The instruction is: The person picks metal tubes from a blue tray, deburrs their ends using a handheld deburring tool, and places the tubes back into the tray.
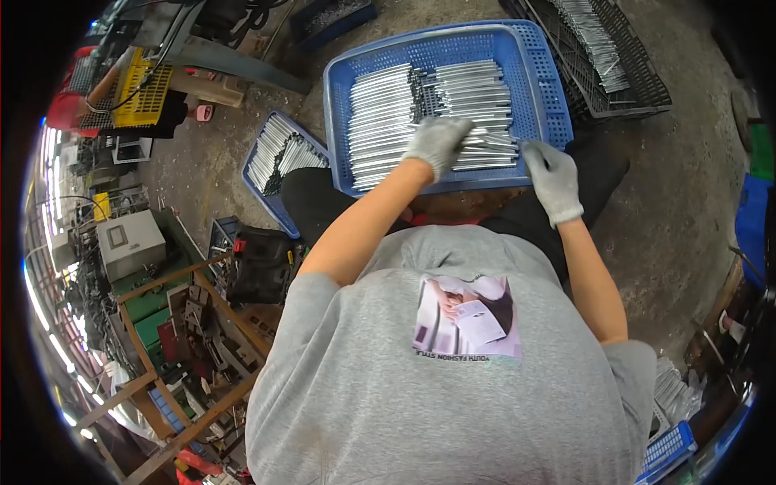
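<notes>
A large blue plastic basket (524,61) lies in front of my knees, with two side-by-side stacks of shiny metal rods (381,121) in it. My left hand (439,147), in a grey-white knitted glove, is closed around some metal rods (485,139) over the near part of the right stack. These rods point to the right. Beside their right ends, at the basket's near right rim, is my right hand (554,178), also gloved. Its fingers are curled with thumb and forefinger near the rod ends; whether they pinch anything is too small to tell.
A smaller blue basket (293,212) with metal rods stands at the left. A black crate (653,95) with more rods is at the upper right. Lower left are a wooden frame (137,347) with metal parts and a grey box (131,242).
</notes>
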Demonstrator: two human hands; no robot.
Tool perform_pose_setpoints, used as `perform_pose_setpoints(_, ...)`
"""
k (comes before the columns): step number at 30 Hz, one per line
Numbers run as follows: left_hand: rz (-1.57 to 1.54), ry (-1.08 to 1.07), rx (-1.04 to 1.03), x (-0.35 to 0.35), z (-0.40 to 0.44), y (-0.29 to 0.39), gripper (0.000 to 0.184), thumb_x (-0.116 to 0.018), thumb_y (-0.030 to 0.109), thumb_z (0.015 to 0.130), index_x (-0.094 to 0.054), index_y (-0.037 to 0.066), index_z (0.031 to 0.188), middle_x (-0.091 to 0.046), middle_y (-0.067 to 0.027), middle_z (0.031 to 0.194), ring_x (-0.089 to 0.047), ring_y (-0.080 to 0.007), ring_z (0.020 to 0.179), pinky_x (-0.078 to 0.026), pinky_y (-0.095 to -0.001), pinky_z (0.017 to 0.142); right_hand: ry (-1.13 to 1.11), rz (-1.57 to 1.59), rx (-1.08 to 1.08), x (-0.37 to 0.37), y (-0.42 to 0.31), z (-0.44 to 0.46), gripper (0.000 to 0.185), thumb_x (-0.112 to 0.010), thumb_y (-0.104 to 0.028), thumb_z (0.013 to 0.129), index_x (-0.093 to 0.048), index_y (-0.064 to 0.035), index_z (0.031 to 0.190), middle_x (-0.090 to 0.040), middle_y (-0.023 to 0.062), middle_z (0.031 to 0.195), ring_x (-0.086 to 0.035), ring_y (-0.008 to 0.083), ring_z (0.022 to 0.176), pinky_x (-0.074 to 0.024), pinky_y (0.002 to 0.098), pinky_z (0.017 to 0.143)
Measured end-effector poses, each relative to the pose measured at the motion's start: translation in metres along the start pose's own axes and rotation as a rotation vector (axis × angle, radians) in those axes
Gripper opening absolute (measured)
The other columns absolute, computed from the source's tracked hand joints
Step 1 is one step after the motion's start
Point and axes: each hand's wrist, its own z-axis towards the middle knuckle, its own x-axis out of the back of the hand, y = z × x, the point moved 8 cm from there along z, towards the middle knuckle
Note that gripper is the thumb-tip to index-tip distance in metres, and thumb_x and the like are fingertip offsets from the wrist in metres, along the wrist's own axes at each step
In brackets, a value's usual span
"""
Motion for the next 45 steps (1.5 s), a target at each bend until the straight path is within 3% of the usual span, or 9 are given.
perform_pose_setpoints(5,0.109,-0.145,-0.029,-0.065,0.044,0.025,0.019,-0.058,0.008,0.09,-0.064,0.008,0.108,-0.073,-0.018,0.1,-0.071,-0.0385,0.1,-0.056,-0.0482,0.089,0.147,0.136,-0.037,0.028,0.03,-0.027,0.032,-0.067,-0.024,0.101,-0.074,0.0056,0.112,-0.078,0.0189,0.099,-0.075,0.022,0.091,-0.0549,0.0333,0.083)
perform_pose_setpoints(9,0.125,-0.185,-0.069,-0.084,0.052,0.04,0.031,-0.067,0.021,0.091,-0.064,0.009,0.12,-0.073,-0.0173,0.103,-0.07,-0.038,0.104,-0.054,-0.0484,0.094,0.178,0.123,-0.027,0.026,0.041,-0.03,0.037,-0.069,-0.028,0.102,-0.073,0.0066,0.115,-0.078,0.0184,0.099,-0.074,0.0204,0.09,-0.0547,0.0328,0.084)
perform_pose_setpoints(11,0.11,-0.234,-0.019,-0.077,0.036,0.034,0.039,-0.07,0.028,0.091,-0.064,0.011,0.126,-0.073,-0.0152,0.108,-0.069,-0.0366,0.107,-0.053,-0.0481,0.096,0.18,0.142,-0.057,0.022,0.046,-0.029,0.036,-0.069,-0.027,0.102,-0.074,0.0058,0.115,-0.078,0.0194,0.099,-0.074,0.0219,0.09,-0.0551,0.0333,0.084)
perform_pose_setpoints(14,-0.06,0.062,-0.066,-0.027,0.0,0.026,0.043,-0.072,0.026,0.092,-0.063,0.012,0.131,-0.071,-0.0139,0.12,-0.065,-0.0342,0.115,-0.05,-0.0463,0.101,0.151,0.091,-0.015,0.016,0.04,-0.026,0.034,-0.069,-0.025,0.102,-0.074,0.0051,0.115,-0.078,0.0203,0.101,-0.076,0.0246,0.091,-0.0559,0.0344,0.083)
perform_pose_setpoints(17,-0.151,0.213,0.016,0.013,-0.049,-0.015,0.032,-0.073,0.023,0.093,-0.069,0.009,0.121,-0.074,-0.0159,0.11,-0.069,-0.0367,0.103,-0.052,-0.0465,0.095,0.141,-0.018,0.074,0.007,0.03,-0.028,0.033,-0.07,-0.027,0.101,-0.075,0.0035,0.113,-0.078,0.0212,0.1,-0.077,0.0288,0.09,-0.0569,0.0359,0.081)
perform_pose_setpoints(19,-0.123,0.065,0.247,0.032,-0.083,-0.041,0.029,-0.071,0.026,0.096,-0.07,0.01,0.12,-0.074,-0.0138,0.106,-0.069,-0.0356,0.099,-0.053,-0.0456,0.091,0.136,-0.07,0.136,0.001,0.016,-0.031,0.033,-0.071,-0.028,0.1,-0.076,0.0022,0.112,-0.077,0.0214,0.099,-0.077,0.0306,0.089,-0.0572,0.0363,0.08)
perform_pose_setpoints(29,0.081,0.088,0.223,0.023,-0.149,-0.068,0.027,-0.068,0.03,0.095,-0.067,0.012,0.115,-0.066,-0.0109,0.117,-0.06,-0.0359,0.114,-0.046,-0.0471,0.101,-0.017,-0.161,0.268,-0.059,-0.021,-0.047,0.028,-0.072,-0.03,0.097,-0.078,-0.0042,0.107,-0.075,0.0197,0.091,-0.073,0.0367,0.079,-0.0566,0.0416,0.07)
perform_pose_setpoints(40,-0.023,-0.013,0.296,0.007,-0.153,-0.073,0.027,-0.07,0.029,0.095,-0.065,0.009,0.113,-0.065,-0.0136,0.113,-0.061,-0.0371,0.111,-0.048,-0.0479,0.097,-0.219,-0.31,0.361,-0.108,-0.049,-0.053,0.025,-0.067,-0.034,0.097,-0.077,-0.0135,0.106,-0.074,0.0143,0.083,-0.072,0.0355,0.076,-0.0557,0.046,0.067)
perform_pose_setpoints(45,-0.192,-0.021,0.31,0.005,-0.148,-0.082,0.025,-0.069,0.024,0.095,-0.066,0.005,0.112,-0.067,-0.0171,0.102,-0.064,-0.0413,0.098,-0.05,-0.0495,0.089,-0.283,-0.397,0.372,-0.121,-0.052,-0.05,0.026,-0.065,-0.038,0.097,-0.076,-0.014,0.101,-0.074,0.0138,0.08,-0.072,0.0359,0.075,-0.0554,0.0487,0.066)
